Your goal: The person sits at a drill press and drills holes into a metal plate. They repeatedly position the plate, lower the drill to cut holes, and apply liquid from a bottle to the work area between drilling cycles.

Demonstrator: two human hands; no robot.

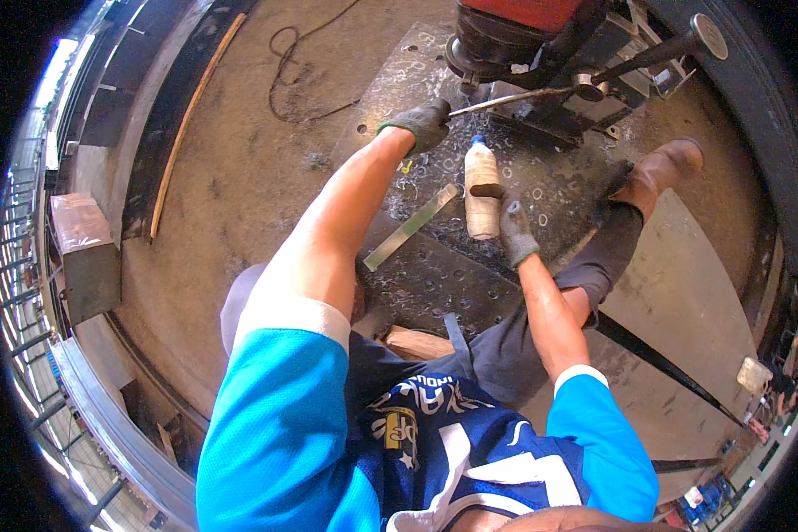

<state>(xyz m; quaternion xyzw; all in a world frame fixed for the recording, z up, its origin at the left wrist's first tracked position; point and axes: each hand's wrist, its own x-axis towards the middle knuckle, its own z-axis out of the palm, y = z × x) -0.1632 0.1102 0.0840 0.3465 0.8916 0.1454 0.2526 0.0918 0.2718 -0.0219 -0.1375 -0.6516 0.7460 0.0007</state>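
My left hand (424,126), in a dark work glove, is closed around the end of a metal lever (514,99). That lever runs right to a round hub on a red and black drilling machine (528,40). A second lever with a round knob (708,37) sticks out from the same hub. My right hand (516,226), also gloved, grips a whitish plastic bottle (481,213) with a blue cap, its thumb across the front. The bottle's cap points toward the machine. Under both hands lies a dark steel plate (554,182) strewn with metal shavings and marked with light rings.
A flat metal strip (410,228) lies on the plate, left of the bottle. A dark cable (285,66) loops across the floor at the far left. My right boot (665,173) rests near the machine. A piece of wood (417,343) is by my legs.
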